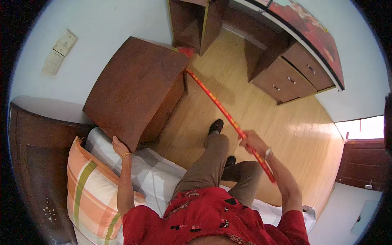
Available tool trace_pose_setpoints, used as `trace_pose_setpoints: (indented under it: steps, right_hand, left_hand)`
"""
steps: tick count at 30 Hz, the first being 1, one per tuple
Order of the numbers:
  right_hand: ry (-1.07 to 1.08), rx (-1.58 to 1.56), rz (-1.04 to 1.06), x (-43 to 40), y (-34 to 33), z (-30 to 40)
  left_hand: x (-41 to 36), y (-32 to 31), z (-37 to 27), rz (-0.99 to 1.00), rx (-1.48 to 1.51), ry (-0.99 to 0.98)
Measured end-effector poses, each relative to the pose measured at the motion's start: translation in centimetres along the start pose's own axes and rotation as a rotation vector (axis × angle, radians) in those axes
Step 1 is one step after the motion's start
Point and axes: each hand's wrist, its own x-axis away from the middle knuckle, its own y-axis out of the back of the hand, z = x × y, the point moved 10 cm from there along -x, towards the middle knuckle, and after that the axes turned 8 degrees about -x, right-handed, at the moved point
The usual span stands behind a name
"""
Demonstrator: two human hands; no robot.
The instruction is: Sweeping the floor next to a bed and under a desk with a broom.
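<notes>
My right hand [253, 143] is closed around the red and yellow patterned handle [219, 105] of a broom. The handle slants up and left, and red bristles [186, 52] show behind the far corner of a brown wooden cabinet [137, 82]; part of the broom is hidden by that corner. My left hand [120, 147] rests at the cabinet's near corner, with the thumb on the edge of its top. Whether the fingers grip beneath the edge is hidden.
A bed with a grey and white sheet [159, 171] and a plaid pillow [95, 196] lies below the cabinet. A desk with drawers [291, 79] stands at upper right, beside open shelving [188, 24]. Wood-pattern floor [260, 116] lies between. A dark door [361, 165] is far right.
</notes>
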Motion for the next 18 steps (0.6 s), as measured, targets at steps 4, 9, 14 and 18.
trace_pose_setpoints:
  steps: [4, 9, 14, 18]
  right_hand:
    - [0.094, 0.239, -0.084, -6.7, 2.1, 5.4]
    - [0.186, 0.448, -0.211, -12.4, 4.7, 8.1]
    - [0.52, 0.797, -0.363, -12.5, 7.8, 7.6]
    - [0.297, 0.622, -0.34, -9.7, 12.3, 3.6]
  left_hand:
    - [-0.6, -0.3, 1.0, 0.013, 0.018, 0.022]
    - [-0.9, -0.2, 1.1, -0.023, 0.09, -0.04]
    - [-0.4, -0.4, 0.7, 0.008, 0.127, 0.009]
    - [-0.4, -0.1, 0.7, -0.007, 0.052, 0.008]
